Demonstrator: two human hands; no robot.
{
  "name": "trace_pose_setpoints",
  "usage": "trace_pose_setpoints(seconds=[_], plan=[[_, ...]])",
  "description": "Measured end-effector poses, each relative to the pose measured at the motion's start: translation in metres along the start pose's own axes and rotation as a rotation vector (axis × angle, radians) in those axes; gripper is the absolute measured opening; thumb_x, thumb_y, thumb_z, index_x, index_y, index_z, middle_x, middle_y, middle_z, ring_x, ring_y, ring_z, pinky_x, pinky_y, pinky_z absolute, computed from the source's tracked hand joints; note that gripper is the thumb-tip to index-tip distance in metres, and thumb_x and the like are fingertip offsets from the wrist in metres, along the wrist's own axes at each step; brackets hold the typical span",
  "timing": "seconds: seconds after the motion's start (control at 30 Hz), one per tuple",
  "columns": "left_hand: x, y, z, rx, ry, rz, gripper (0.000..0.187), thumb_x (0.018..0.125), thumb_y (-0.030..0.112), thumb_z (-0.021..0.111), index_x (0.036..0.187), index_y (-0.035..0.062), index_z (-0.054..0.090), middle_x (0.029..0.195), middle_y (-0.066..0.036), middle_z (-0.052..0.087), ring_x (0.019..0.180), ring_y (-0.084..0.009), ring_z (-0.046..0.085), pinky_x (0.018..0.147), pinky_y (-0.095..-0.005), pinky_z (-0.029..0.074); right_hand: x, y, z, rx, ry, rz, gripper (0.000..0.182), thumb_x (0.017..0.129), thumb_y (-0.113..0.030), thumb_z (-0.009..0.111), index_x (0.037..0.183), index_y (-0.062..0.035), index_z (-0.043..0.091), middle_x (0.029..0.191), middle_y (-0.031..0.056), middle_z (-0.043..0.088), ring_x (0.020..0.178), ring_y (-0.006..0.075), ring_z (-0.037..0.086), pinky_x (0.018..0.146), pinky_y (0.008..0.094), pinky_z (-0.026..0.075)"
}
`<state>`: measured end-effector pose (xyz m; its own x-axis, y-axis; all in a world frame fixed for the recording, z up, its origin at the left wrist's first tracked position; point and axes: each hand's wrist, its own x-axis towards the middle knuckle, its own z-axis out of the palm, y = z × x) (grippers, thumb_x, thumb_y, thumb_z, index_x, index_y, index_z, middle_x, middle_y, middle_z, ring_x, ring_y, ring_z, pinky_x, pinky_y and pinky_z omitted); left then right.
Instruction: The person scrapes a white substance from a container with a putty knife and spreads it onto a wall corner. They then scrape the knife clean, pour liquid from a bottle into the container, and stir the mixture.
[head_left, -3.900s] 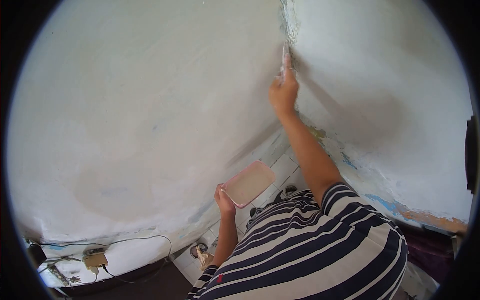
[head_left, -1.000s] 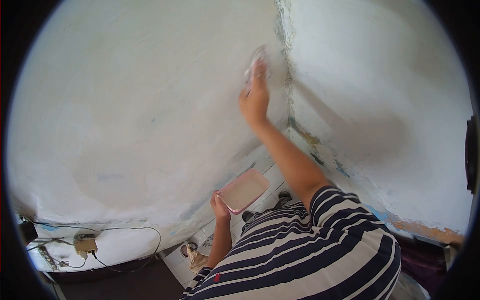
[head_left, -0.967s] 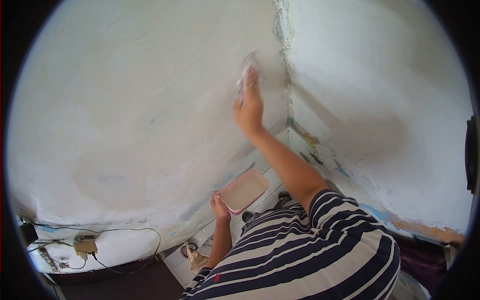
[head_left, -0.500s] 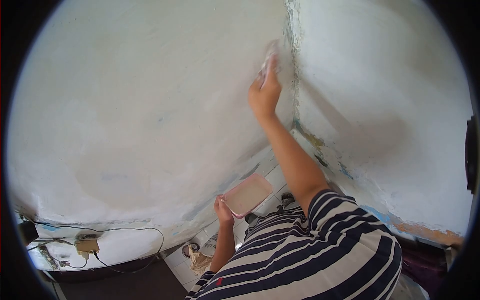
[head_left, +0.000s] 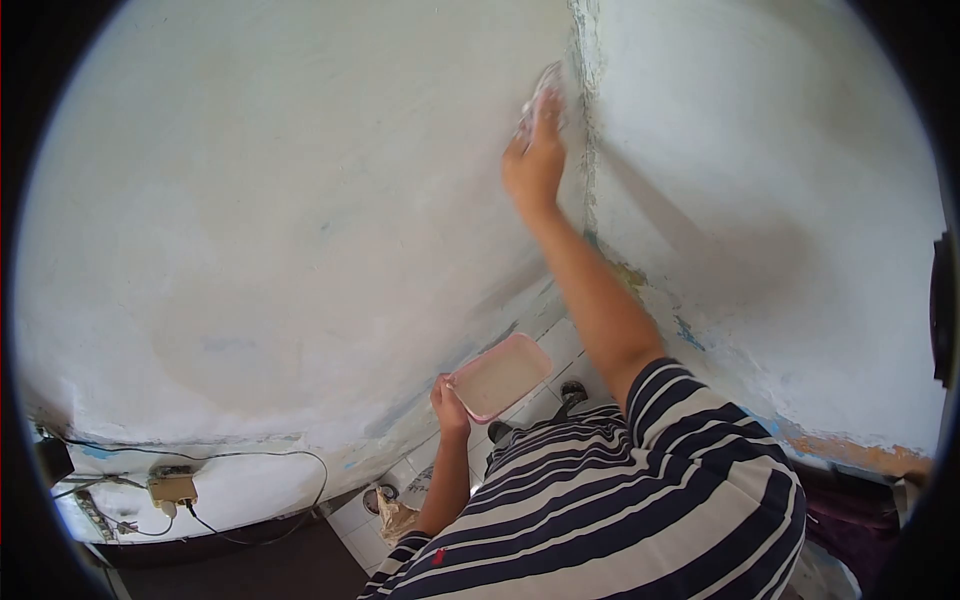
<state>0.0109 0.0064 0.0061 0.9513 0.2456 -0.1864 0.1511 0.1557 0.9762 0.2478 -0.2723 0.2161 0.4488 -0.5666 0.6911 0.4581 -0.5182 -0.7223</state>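
My right hand (head_left: 535,165) is raised against the wall (head_left: 250,170), close to the inner corner. Its fingers are closed round a whitish, crumpled rag (head_left: 545,92) smeared with white, which lies at the wall surface. Lower down, my left hand (head_left: 450,405) grips the left end of a pink rectangular tub (head_left: 487,416). A pale, milky liquid (head_left: 500,380) fills much of it. The tub hangs in front of my body, above the floor, and tilts slightly in this view.
A second wall (head_left: 780,180) meets the first at a rough, flaking corner (head_left: 588,150). At lower left, a socket box (head_left: 173,490) with black cables (head_left: 260,456) hangs by the wall above a dark surface (head_left: 230,565). White tiles (head_left: 355,520) and a crumpled tan bag (head_left: 397,515) are below.
My right hand has moved slightly up the wall with the rag. My left hand and the tub have shifted a little up and to the right in view.
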Motion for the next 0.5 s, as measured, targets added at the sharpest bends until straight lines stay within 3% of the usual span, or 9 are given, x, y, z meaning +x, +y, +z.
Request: trace_pose_setpoints(seconds=[0.03, 0.1, 0.2, 0.27, 0.33, 0.43, 0.5], plan=[[-0.001, -0.002, -0.004, 0.008, 0.004, 0.013, 0.021, 0.099, 0.019, 0.050, 0.083, 0.0071, 0.056, 0.078, 0.003, 0.054, 0.073, -0.0080, 0.048, 0.067, -0.0266, 0.041, -0.016, -0.014, 0.006, -0.050, 0.017, -0.066, 0.064, 0.086, 0.008, 0.050, 0.150, 0.0035, 0.040, 0.152, 0.0291, 0.041, 0.142, 0.0415, 0.041, 0.116, 0.0421, 0.038], [0.000, -0.006, -0.007, 0.015, 0.007, 0.023, 0.021, 0.099, 0.020, 0.050, 0.083, 0.0073, 0.056, 0.078, 0.003, 0.054, 0.073, -0.0080, 0.048, 0.067, -0.0265, 0.041, -0.068, -0.047, -0.004, 0.046, -0.170, -0.141, 0.066, 0.085, 0.007, 0.050, 0.150, 0.0033, 0.039, 0.153, 0.0294, 0.039, 0.144, 0.0430, 0.036, 0.118, 0.0451, 0.034], [0.001, -0.006, -0.013, -0.006, 0.046, -0.003, 0.023, 0.100, 0.021, 0.049, 0.084, 0.0073, 0.056, 0.078, 0.002, 0.055, 0.074, -0.0081, 0.048, 0.067, -0.0266, 0.041, -0.088, -0.061, -0.041, 0.113, -0.272, -0.248, 0.066, 0.085, 0.008, 0.048, 0.151, 0.0036, 0.038, 0.154, 0.0290, 0.039, 0.145, 0.0415, 0.035, 0.118, 0.0445, 0.034], [0.003, -0.010, -0.021, 0.007, 0.052, 0.001, 0.025, 0.102, 0.023, 0.048, 0.085, 0.0067, 0.056, 0.079, 0.002, 0.055, 0.075, -0.0084, 0.049, 0.068, -0.0268, 0.042, -0.047, -0.047, -0.051, 0.091, -0.090, -0.209, 0.062, 0.088, 0.009, 0.046, 0.150, 0.0045, 0.039, 0.152, 0.0280, 0.042, 0.144, 0.0364, 0.039, 0.115, 0.0392, 0.039], [0.000, -0.005, -0.023, 0.003, 0.049, 0.010, 0.025, 0.101, 0.023, 0.047, 0.085, 0.0063, 0.056, 0.080, 0.002, 0.056, 0.076, -0.0086, 0.050, 0.069, -0.0270, 0.043, 0.012, -0.034, -0.049, 0.012, 0.102, -0.151, 0.061, 0.087, 0.008, 0.049, 0.147, 0.0029, 0.043, 0.149, 0.0281, 0.046, 0.143, 0.0440, 0.038, 0.120, 0.0454, 0.032], [-0.005, -0.008, -0.026, -0.016, 0.046, 0.011, 0.024, 0.101, 0.022, 0.047, 0.086, 0.0056, 0.056, 0.081, 0.001, 0.057, 0.077, -0.0091, 0.052, 0.070, -0.0272, 0.044, 0.039, -0.002, -0.012, -0.008, -0.013, 0.031, 0.061, 0.088, 0.007, 0.050, 0.148, 0.0029, 0.042, 0.149, 0.0286, 0.045, 0.142, 0.0428, 0.040, 0.119, 0.0438, 0.033], [-0.003, -0.007, -0.025, -0.023, 0.048, 0.013, 0.024, 0.101, 0.021, 0.046, 0.087, 0.0054, 0.057, 0.081, 0.000, 0.058, 0.077, -0.0094, 0.052, 0.071, -0.0273, 0.044, -0.005, -0.014, -0.008, -0.061, -0.030, -0.073, 0.060, 0.089, 0.007, 0.050, 0.149, 0.0037, 0.041, 0.149, 0.0273, 0.046, 0.141, 0.0383, 0.043, 0.116, 0.0397, 0.037]])
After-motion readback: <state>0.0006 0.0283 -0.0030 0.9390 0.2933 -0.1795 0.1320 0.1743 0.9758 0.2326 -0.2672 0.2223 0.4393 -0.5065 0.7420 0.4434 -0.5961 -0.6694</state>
